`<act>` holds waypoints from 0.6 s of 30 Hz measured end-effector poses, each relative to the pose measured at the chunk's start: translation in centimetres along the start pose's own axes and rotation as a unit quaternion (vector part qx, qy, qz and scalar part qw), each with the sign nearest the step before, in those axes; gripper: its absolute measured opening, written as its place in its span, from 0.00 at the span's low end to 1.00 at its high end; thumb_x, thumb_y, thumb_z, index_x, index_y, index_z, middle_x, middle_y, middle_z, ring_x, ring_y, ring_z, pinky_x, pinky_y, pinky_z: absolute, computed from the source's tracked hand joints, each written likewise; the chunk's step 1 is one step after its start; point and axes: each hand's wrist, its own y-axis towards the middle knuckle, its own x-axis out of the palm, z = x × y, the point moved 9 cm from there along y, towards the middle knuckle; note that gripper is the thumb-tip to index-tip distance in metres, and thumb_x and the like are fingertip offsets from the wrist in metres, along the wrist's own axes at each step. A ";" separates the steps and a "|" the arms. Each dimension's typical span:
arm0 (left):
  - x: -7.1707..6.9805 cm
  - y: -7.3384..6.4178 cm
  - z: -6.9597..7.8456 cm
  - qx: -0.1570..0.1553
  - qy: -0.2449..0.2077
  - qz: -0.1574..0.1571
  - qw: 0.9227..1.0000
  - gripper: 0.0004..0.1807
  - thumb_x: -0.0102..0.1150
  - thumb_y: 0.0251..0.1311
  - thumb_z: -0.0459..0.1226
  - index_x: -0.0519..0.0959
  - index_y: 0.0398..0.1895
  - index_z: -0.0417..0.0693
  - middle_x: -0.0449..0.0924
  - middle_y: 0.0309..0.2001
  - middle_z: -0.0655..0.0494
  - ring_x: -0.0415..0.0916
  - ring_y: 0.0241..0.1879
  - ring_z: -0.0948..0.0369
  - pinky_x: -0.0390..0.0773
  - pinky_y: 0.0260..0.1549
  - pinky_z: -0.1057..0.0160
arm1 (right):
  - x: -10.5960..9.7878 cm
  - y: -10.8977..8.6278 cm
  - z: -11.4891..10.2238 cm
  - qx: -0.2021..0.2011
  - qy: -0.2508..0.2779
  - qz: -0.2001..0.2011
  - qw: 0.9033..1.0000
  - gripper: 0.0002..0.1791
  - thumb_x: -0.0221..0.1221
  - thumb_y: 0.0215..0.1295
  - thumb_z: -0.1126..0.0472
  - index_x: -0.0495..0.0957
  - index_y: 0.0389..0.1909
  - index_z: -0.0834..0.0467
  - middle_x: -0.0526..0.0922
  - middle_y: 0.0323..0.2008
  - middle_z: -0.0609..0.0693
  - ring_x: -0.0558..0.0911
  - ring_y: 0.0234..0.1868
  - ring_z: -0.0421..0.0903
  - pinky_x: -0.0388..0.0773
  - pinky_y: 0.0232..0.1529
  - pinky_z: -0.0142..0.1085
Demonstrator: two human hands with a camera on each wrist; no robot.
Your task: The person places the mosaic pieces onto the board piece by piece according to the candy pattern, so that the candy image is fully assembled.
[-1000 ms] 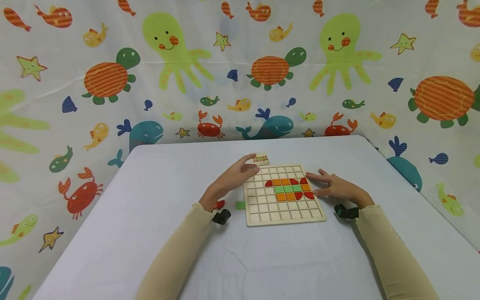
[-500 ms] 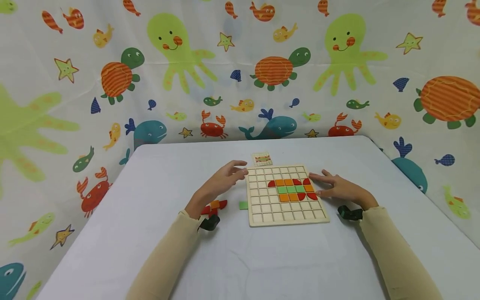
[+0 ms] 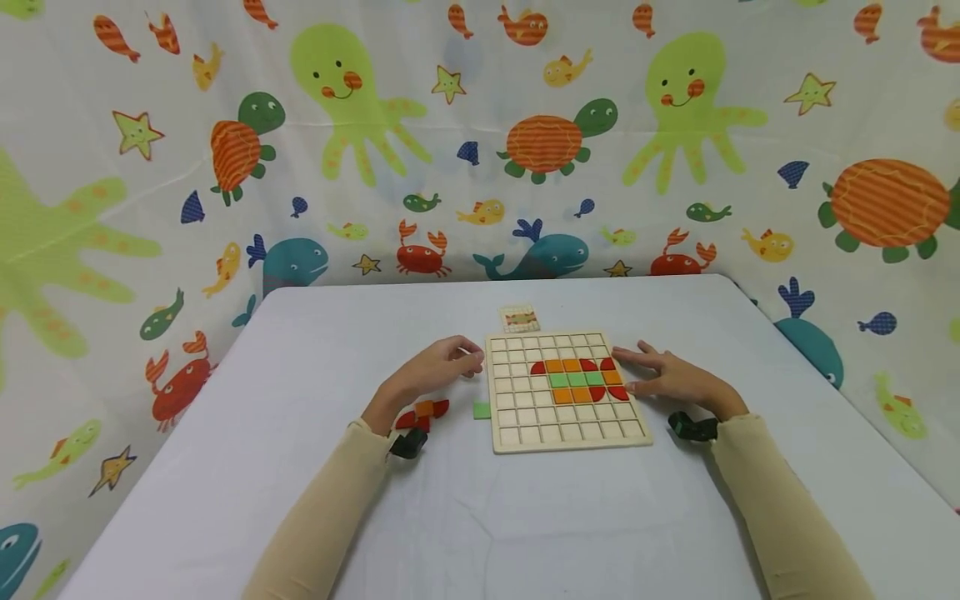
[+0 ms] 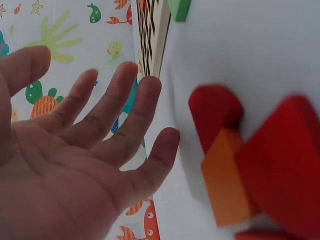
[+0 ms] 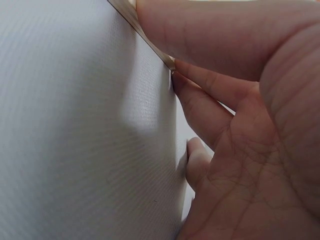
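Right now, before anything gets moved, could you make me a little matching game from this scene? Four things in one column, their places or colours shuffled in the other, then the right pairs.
Things:
1) small pattern card
2) right hand
3) loose green tile
4) cluster of loose pieces

Places or colours:
A) at the right edge of the gridded board
B) red and orange
C) just past the board's far edge
D) beside the board's left edge

Right pairs: 1-C, 2-A, 3-D, 4-B
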 end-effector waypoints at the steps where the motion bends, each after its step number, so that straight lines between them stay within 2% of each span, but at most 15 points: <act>1: -0.1 0.0 -0.1 -0.002 0.008 -0.005 1.000 0.21 0.55 0.81 0.48 0.77 0.65 0.43 0.85 0.54 0.48 0.80 0.56 0.50 0.73 0.65 0.43 | 0.0 0.0 0.0 0.000 0.000 0.000 1.000 0.50 0.69 0.66 0.41 0.60 0.84 0.52 0.36 0.83 0.73 0.33 0.78 0.83 0.38 0.66 0.84; 7: 0.2 -0.3 -0.9 -0.017 0.065 -0.053 0.996 0.17 0.63 0.76 0.46 0.82 0.57 0.45 0.82 0.51 0.51 0.76 0.52 0.51 0.80 0.54 0.52 | -0.1 -0.2 -0.3 -0.004 -0.001 0.001 1.000 0.50 0.69 0.66 0.41 0.60 0.84 0.52 0.36 0.83 0.73 0.34 0.78 0.84 0.39 0.66 0.84; 12: 0.9 -0.3 -0.9 -0.015 0.105 -0.091 0.990 0.15 0.68 0.73 0.45 0.82 0.54 0.46 0.81 0.49 0.53 0.75 0.51 0.53 0.79 0.55 0.54 | -0.1 -0.1 -0.3 -0.004 -0.002 -0.001 1.000 0.50 0.69 0.66 0.42 0.60 0.84 0.53 0.36 0.83 0.74 0.34 0.78 0.85 0.40 0.65 0.84; 15: 1.3 -0.2 -0.9 -0.011 0.128 -0.102 0.986 0.16 0.70 0.70 0.44 0.82 0.54 0.47 0.80 0.50 0.54 0.74 0.52 0.54 0.79 0.53 0.54 | 0.0 -0.2 -0.4 0.000 0.003 -0.002 1.000 0.50 0.70 0.66 0.42 0.60 0.84 0.53 0.36 0.83 0.73 0.34 0.77 0.85 0.40 0.65 0.84; 18: 1.8 -0.2 -0.8 -0.003 0.171 -0.109 0.979 0.16 0.71 0.67 0.43 0.82 0.53 0.48 0.77 0.52 0.54 0.70 0.56 0.53 0.78 0.53 0.54 | 0.0 -0.2 -0.4 0.003 0.007 -0.003 1.000 0.50 0.69 0.66 0.42 0.60 0.84 0.52 0.36 0.83 0.73 0.34 0.78 0.85 0.40 0.65 0.84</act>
